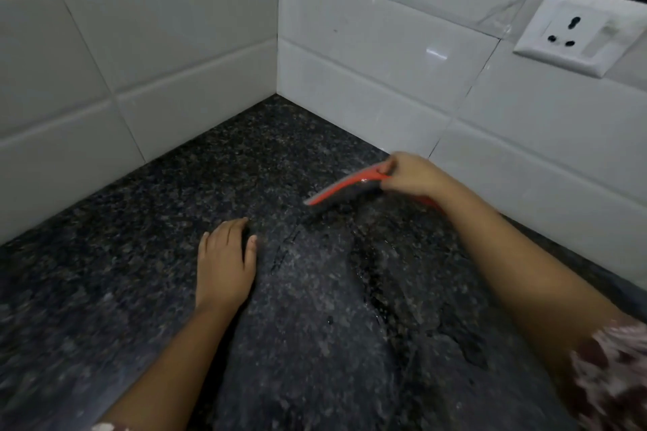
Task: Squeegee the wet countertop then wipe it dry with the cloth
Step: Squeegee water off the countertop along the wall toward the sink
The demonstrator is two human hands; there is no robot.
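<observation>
A dark speckled granite countertop [147,238] fills the corner between two tiled walls. Water streaks and a puddle [371,276] lie on it right of centre. My right hand [413,175] grips the handle of a red squeegee [345,187], whose blade rests on the counter near the right wall, at the far end of the wet patch. My left hand [225,262] lies flat on the counter with its fingers apart, to the left of the wet streaks, holding nothing. No cloth is in view.
White tiled walls [175,45] meet in a corner behind the counter. A white electrical socket [577,31] is set in the right wall, well above the counter. A patterned sleeve [609,371] shows at the lower right.
</observation>
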